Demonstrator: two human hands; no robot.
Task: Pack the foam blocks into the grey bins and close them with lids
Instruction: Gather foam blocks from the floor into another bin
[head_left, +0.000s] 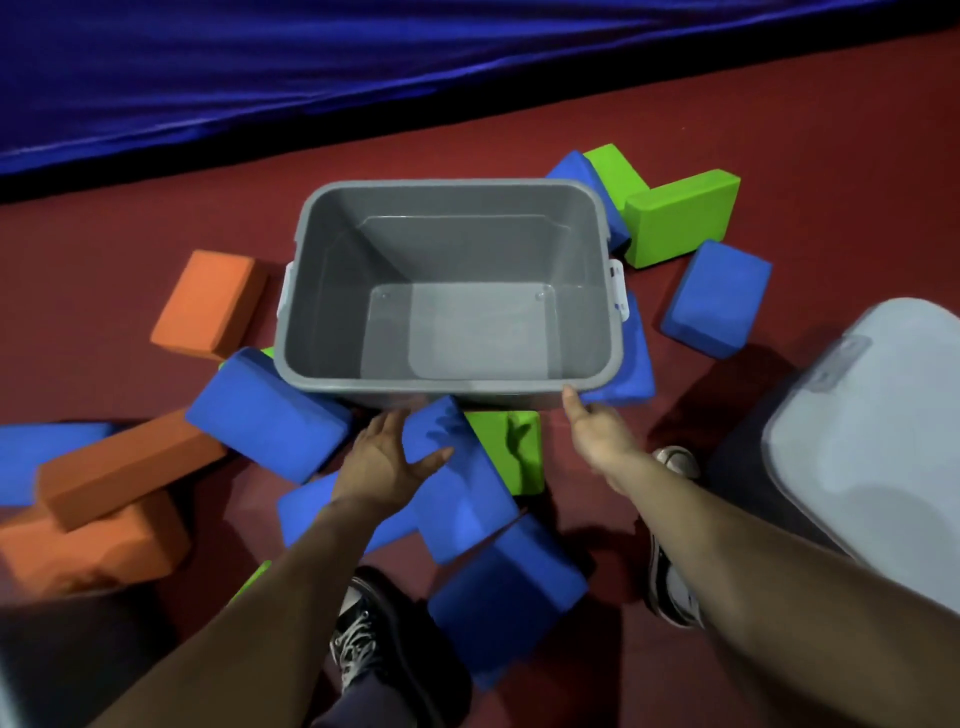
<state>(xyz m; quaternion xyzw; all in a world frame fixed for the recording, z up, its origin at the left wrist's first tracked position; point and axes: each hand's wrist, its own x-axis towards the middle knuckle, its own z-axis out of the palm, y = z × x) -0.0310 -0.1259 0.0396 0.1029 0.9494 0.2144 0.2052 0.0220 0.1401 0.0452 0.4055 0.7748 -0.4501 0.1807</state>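
Note:
An empty grey bin (332, 291) stands on the red floor among blue, green and orange foam blocks. My left hand (382, 457) is spread over a blue block (462, 493) just below the bin's near rim, with fingers apart and the thumb resting on the block. My right hand (597, 431) reaches to the bin's near right corner with one finger touching the rim. A pale grey lid (872, 447) lies at the right, over another bin.
Orange blocks (208, 306) lie left of the bin; green blocks (680, 213) and a blue block (717, 301) sit to its right. A blue mat (363, 62) runs along the back. My two shoes (358, 639) stand between blocks near the bottom.

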